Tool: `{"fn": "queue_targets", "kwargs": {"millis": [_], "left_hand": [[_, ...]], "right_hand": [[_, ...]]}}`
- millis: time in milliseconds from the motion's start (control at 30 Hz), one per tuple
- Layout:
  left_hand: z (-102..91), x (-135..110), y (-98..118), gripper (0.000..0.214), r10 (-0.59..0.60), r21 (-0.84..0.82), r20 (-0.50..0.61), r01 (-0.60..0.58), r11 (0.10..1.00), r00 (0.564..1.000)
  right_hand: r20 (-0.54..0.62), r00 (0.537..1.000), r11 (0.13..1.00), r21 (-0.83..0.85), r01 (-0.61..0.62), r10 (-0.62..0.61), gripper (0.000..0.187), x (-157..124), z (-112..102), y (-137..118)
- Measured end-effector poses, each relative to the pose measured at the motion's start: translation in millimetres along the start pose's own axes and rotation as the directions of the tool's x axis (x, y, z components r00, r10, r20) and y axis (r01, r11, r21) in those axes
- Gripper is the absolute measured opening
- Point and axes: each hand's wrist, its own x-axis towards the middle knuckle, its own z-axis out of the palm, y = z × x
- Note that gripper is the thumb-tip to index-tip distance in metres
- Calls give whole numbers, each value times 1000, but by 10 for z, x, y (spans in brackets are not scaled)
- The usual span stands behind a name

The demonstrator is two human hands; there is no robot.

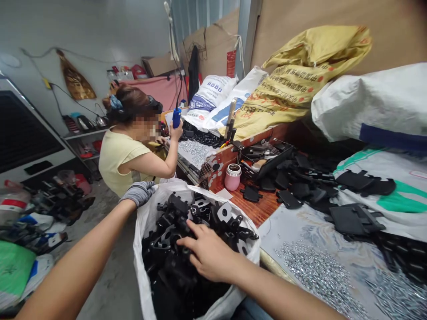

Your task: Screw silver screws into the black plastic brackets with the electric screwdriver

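Head view, right hand [208, 251]: open, fingers splayed across the black plastic brackets [187, 222], touching them but not visibly closed on any one.
Left hand [138, 193]: in a gray knit glove, curled at the rim of the white woven sack [142, 231]; whether it grips the rim, I cannot tell.
Brackets: heaped in the sack, directly under the right hand and just beside the left, many with metal plates, all tangled together.
Handling: with the brackets interlocked, a firm pinch on one and a straight lift would likely free it best.
Bench: at lower right, a marbled board [300, 235] carries silver screws [320, 275]; beyond, on wood, lie black pads [288, 200], a pink flask [232, 177] and a black tray [267, 158].
Co-worker: at upper centre, a person in a yellow sleeveless top [123, 160], whose raised hand [176, 132] holds a blue handheld tool [176, 118].
Back: a yellow woven sack [300, 80] slumps at upper right.
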Motion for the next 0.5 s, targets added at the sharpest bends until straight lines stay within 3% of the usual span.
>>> {"fn": "queue_targets", "kwargs": {"millis": [67, 100, 200, 267, 333, 367, 433, 500], "left_hand": [[-10, 2, 45, 40, 10, 11, 7, -10, 1000, 1000], [-31, -7, 60, 38, 13, 18, 13, -13, 1000, 1000], [-167, -35, 141, 35, 27, 38, 18, -28, 999, 999], [-283, -27, 335, 34, 74, 40, -10, -74, 996, 997], [-353, -10, 737, 35, 180, 19, -52, -179, 984, 982], [-352, -10, 1022, 35, 254, 3, -63, -254, 967, 965], [-258, -42, 1710, 35, 421, -38, -55, -423, 905, 906], [-59, -102, 2444, 33, 538, -59, 27, -535, 842, 843]], "right_hand": [[31, 999, 994, 108, 33, -37, 53, -149, 39, 29], [-14, 999, 988, 147, 42, -40, 55, -222, 41, 48], [-291, 957, 978, 197, 76, -16, 39, -487, 1, 89], [-383, 922, 959, 278, 56, 57, 24, -705, -28, 80], [-294, 940, 912, 408, -43, 176, 21, -935, -42, 56], [-228, 948, 887, 450, -102, 225, 29, -1051, -44, 46], [-161, 944, 860, 477, -180, 287, 44, -1294, -42, 50], [-214, 927, 863, 473, -179, 309, 39, -1566, -34, 93]]}}
